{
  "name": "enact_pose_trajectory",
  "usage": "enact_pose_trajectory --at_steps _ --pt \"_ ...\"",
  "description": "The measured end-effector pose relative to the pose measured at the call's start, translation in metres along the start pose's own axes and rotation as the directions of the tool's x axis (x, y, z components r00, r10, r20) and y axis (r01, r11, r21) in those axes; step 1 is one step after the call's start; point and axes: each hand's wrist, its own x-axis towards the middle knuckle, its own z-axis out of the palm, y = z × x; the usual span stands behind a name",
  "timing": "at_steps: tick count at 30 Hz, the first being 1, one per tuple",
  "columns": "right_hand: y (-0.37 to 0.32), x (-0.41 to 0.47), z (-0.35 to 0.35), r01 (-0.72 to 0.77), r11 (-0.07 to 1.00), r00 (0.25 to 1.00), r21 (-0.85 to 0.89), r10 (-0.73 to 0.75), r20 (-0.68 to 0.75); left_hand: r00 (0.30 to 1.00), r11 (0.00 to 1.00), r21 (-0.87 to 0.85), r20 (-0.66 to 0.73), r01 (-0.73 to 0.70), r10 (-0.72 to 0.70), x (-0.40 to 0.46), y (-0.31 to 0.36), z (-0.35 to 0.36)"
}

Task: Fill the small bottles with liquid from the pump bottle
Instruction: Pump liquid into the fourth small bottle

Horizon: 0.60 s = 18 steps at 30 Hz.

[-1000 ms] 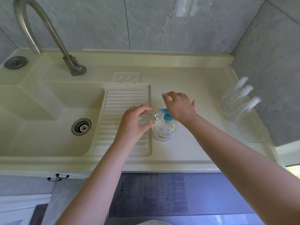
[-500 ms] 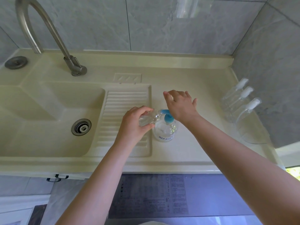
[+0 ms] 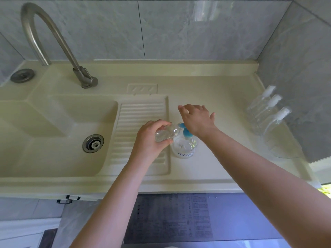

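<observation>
Head view: a cream bench [image 3: 223, 97] holds a sink basin [image 3: 53, 133] with a ribbed drainboard [image 3: 141, 111] and a curved metal tap [image 3: 53, 38], below grey wall tiles [image 3: 179, 27]. The clear pump bottle [image 3: 184, 147] stands on the bench just beside the drainboard. Three empty small bottles with white caps [image 3: 265, 111] stand together by the right wall. The right hand [image 3: 197, 119] rests on the blue pump head [image 3: 187, 134], its grip loose with fingers spread. The left hand [image 3: 152, 138] grips a tilted small bottle [image 3: 167, 133], its mouth at the pump nozzle.
</observation>
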Motion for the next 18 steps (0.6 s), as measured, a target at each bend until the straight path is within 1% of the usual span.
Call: enact_pose_trajectory --at_steps 5,9,12,13,16,18 --pt "0.002 0.000 0.009 -0.007 0.999 1.000 -0.033 0.007 -0.003 1.000 0.999 0.052 0.017 -0.003 0.002 0.003 -0.001 -0.001" --pt "0.005 -0.001 0.010 -0.013 0.999 1.000 0.049 0.013 -0.016 1.000 0.999 0.046 0.025 0.004 -0.005 0.001 -0.001 0.000" --pt "0.005 -0.003 0.001 -0.040 0.989 0.999 0.141 0.040 0.007 1.000 1.000 0.030 0.018 -0.003 0.002 0.002 0.000 0.000" --pt "0.004 -0.002 -0.002 -0.035 0.989 0.999 0.147 0.035 0.001 1.000 1.000 0.029 0.018 -0.004 0.004 0.002 0.000 0.000" --pt "0.005 0.001 -0.004 -0.019 0.993 0.999 0.116 0.023 -0.030 1.000 0.999 0.031 0.020 -0.008 0.008 0.003 0.000 -0.001" --pt "0.008 0.004 -0.003 -0.034 0.995 0.999 0.092 0.036 -0.027 1.000 1.000 0.025 0.018 -0.014 0.014 0.004 -0.001 0.000"
